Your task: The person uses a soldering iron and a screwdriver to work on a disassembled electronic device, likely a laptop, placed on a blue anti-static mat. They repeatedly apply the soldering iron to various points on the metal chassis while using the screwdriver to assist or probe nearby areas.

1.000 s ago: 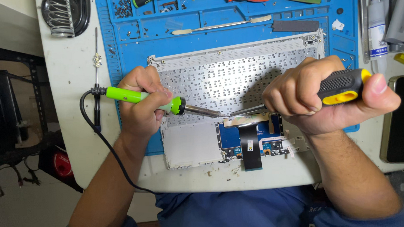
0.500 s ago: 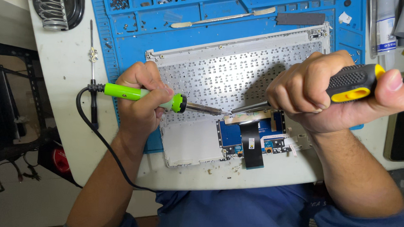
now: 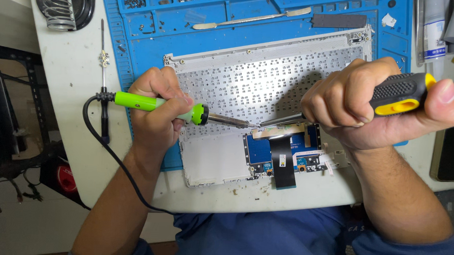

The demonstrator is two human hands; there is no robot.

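My left hand grips a green-handled soldering iron, its metal tip pointing right at the lower edge of the keyboard backing. My right hand is closed on a screwdriver with a black and yellow handle; its blade angles down-left and meets the iron's tip near the middle. Both tips rest on an opened white laptop palmrest, turned upside down, with a perforated metal keyboard plate, a blue circuit board and a black flat ribbon cable.
A blue silicone repair mat lies under the laptop part, with small screws in its tray pockets and a metal spudger. A coiled-wire iron stand sits far left. The iron's black cord loops off the white table's left edge. A dark phone lies right.
The view has shifted slightly, so everything sits a little lower in frame. Both hands hold the same pose, with the two tool tips still meeting at the same spot.
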